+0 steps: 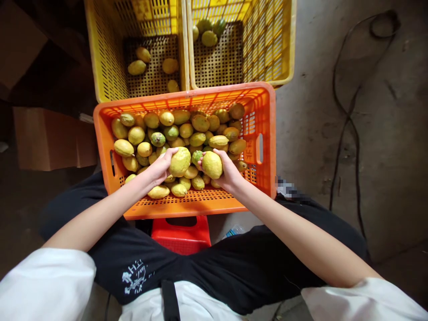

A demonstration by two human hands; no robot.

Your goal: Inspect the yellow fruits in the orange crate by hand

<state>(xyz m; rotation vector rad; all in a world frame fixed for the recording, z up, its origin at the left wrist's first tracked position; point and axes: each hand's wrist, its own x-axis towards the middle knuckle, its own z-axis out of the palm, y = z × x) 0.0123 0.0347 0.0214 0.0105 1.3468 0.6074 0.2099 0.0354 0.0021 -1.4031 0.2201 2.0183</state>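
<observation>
To our right we see a dark cable [349, 117], looped and crossed over itself on the grey floor [301, 125]. Low in the middle we have a red plastic stool [180, 243]; to our left sits a brown cardboard box [43, 140].

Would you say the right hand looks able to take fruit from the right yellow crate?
Probably not: the right hand holds a yellow fruit, though the right yellow crate stands open.
</observation>
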